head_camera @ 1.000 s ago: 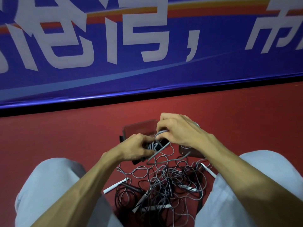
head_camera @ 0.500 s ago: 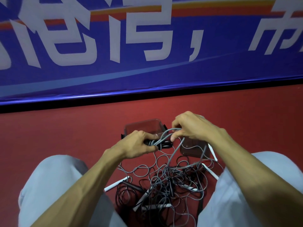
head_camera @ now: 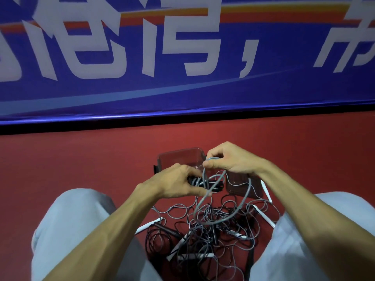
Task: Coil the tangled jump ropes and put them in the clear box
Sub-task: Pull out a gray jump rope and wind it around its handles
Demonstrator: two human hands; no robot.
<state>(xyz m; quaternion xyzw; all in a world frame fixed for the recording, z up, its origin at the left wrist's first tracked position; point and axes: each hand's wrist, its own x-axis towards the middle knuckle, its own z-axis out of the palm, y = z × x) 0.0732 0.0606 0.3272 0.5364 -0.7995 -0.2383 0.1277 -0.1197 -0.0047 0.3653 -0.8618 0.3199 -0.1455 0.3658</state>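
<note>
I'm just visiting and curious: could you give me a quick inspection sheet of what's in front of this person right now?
Surface: red floor, person seated with knees apart.
Job's things: tangled jump ropes heaped between the legs; clear box beyond the hands, contents unclear.
Clutter: second clear piece beside the box, perhaps its lid.
Grip: left hand shut on a wound grey rope bundle; right hand pinches that rope's loop above.
Cables: nothing seen besides the ropes.
Surroundings: blue banner with white characters.
</note>
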